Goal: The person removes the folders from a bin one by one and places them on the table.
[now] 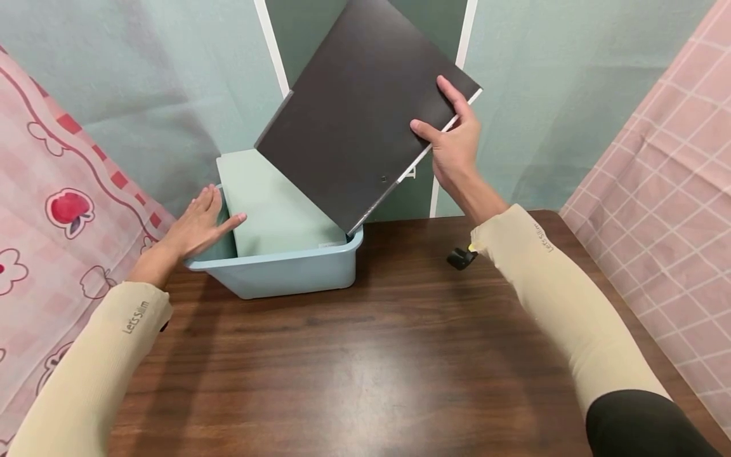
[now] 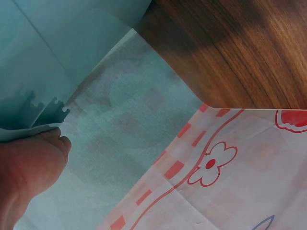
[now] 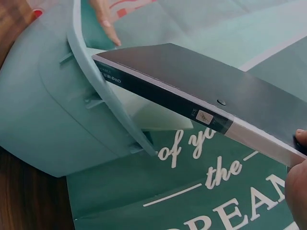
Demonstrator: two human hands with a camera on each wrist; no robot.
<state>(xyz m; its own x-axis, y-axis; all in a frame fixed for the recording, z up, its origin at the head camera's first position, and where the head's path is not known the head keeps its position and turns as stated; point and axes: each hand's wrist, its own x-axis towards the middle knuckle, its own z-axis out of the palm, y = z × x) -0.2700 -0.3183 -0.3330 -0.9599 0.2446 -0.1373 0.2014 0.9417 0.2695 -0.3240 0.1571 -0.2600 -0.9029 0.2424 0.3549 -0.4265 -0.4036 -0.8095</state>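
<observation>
The right hand [image 1: 461, 149] grips a tilted black folder [image 1: 365, 111] over the tub [image 1: 297, 277]; the left hand [image 1: 197, 225], fingers extended, touches the tub's rim.

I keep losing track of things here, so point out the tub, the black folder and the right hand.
Tub [image 1: 297, 275], head view, front wall.
Black folder [image 1: 362, 111], head view, broad dark face.
Right hand [image 1: 459, 148], head view, middle of the hand.
</observation>
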